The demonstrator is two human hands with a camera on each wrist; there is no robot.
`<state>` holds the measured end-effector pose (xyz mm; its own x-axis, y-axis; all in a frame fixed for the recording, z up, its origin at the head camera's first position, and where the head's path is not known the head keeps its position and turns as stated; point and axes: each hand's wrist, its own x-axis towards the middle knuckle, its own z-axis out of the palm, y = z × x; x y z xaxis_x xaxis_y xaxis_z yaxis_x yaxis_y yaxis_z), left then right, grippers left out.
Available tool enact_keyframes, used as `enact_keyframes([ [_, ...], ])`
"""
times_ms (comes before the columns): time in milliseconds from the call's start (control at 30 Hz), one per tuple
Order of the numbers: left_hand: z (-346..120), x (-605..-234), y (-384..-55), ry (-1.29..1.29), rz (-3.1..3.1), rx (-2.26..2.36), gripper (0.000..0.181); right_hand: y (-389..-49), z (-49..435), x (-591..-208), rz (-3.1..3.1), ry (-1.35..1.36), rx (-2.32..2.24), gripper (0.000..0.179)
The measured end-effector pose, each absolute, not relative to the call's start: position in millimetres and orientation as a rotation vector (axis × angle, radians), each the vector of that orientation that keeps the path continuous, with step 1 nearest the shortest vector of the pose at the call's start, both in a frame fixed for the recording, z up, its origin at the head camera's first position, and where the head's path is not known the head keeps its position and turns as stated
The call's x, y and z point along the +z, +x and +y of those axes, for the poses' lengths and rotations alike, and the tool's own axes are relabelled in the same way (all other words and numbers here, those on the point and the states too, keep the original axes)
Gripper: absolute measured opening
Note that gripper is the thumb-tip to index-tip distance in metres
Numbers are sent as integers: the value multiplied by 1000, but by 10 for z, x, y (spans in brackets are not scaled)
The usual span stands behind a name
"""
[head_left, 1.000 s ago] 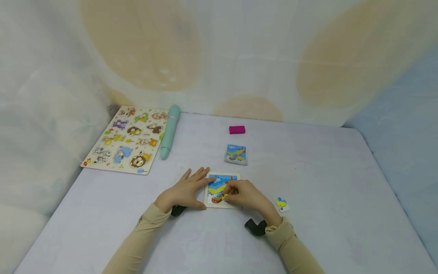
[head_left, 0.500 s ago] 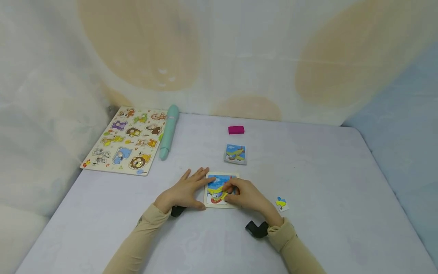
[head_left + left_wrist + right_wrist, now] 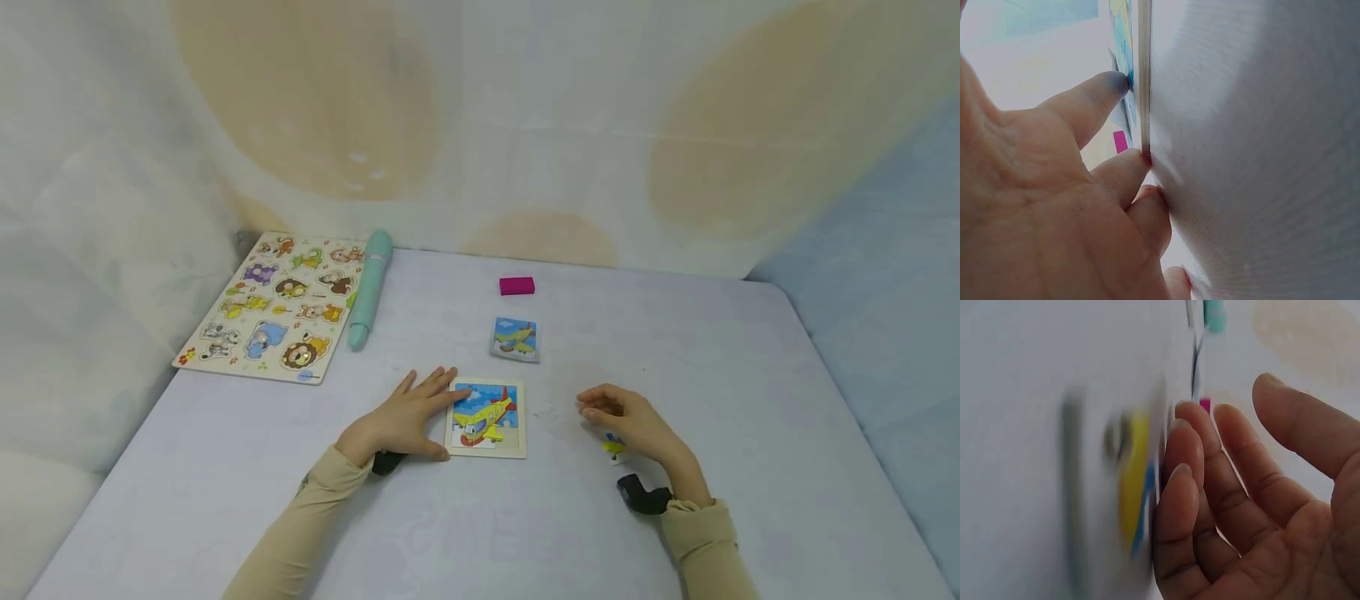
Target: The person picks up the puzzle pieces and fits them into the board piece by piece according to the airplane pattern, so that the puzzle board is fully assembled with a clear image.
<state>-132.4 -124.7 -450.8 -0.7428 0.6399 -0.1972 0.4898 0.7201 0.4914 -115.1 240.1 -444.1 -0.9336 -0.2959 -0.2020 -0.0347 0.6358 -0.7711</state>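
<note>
My left hand lies spread at the left edge of a small framed jigsaw puzzle with a yellow airplane on blue sky. One fingertip touches the picture and others rest on the cloth, as the left wrist view shows. Bare wood shows in the puzzle's lower right corner. To the right, my right hand holds nothing; its fingers are loosely bent, with the thumb apart from them. It hovers right beside a loose yellow, blue and white puzzle piece, which it partly covers in the head view. The piece looks blurred in the right wrist view.
Behind the puzzle lie a small airplane picture packet and a magenta block. At the back left, an animal peg board lies next to a mint-green tube. Fabric walls enclose the table.
My right hand has let go of a yellow piece, which now sits in the puzzle, and moved right to the loose piece on the cloth. The left hand has stayed in place.
</note>
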Motion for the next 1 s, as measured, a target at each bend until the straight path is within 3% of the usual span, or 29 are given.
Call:
enact_keyframes([
  [300,-1252,-4510,-1328,882,2574,587,92,-978,2890,-4409,2445,-440,-1194,40],
  [700,-1249,-4514,-1327,887,2572,593,93,-993,2819,-4436,2502,-389,-1129,39],
  [1000,-1250,-4497,-1324,895,2578,585,92,-1095,2644,-4432,2611,-255,-1110,16],
])
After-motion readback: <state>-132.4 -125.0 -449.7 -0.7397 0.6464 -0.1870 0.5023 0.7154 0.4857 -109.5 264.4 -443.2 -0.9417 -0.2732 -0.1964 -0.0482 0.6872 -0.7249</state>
